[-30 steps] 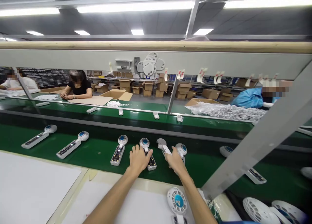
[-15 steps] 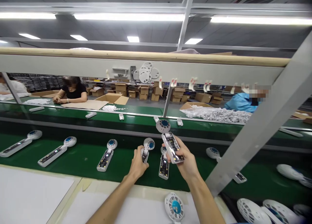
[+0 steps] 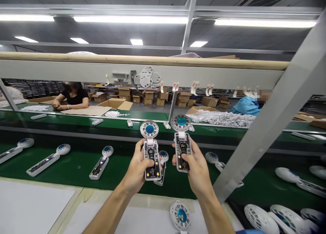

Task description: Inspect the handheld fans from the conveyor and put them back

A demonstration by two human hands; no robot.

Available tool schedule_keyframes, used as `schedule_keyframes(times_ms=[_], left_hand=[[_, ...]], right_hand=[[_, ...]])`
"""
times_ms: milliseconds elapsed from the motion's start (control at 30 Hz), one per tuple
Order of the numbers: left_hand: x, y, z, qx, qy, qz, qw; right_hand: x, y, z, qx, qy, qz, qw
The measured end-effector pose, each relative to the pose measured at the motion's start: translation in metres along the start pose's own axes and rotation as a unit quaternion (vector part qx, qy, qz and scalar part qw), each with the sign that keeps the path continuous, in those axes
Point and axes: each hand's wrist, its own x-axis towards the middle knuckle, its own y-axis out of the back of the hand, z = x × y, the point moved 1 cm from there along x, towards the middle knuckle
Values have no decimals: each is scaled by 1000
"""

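My left hand (image 3: 137,166) is closed around the handle of a small handheld fan (image 3: 152,156), its thumb over the exposed dark circuit board. The fan's round white head with a blue centre points up. My right hand (image 3: 197,162) grips a second handheld fan (image 3: 182,149) the same way, thumb on the board. Both fans are held upright side by side, apart from each other, above the green conveyor belt (image 3: 76,159). Partly hidden behind my left hand's fan, another fan (image 3: 163,156) lies on the belt.
More open-handled fans (image 3: 99,167) lie along the belt on both sides. A fan head (image 3: 180,215) rests on the white worktop (image 3: 142,215) in front of me. A slanted metal post (image 3: 257,125) stands at right. Co-workers (image 3: 73,98) sit across the line beside piles of white parts (image 3: 224,118).
My left hand has lifted a fan off the belt and brought it up beside the other one. My right hand's fan has turned more upright. The belt fans have shifted left.
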Motion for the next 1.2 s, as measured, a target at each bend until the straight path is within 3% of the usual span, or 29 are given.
schedule_keyframes(times_ms=[300,1200], left_hand=[[-7,-4,10,26,-18,-47,998],[-6,5,16,38,-24,-30,999]], right_hand=[[-9,-5,-10,-1,-35,-53,998],[-22,-21,-11,-47,-50,-78,995]])
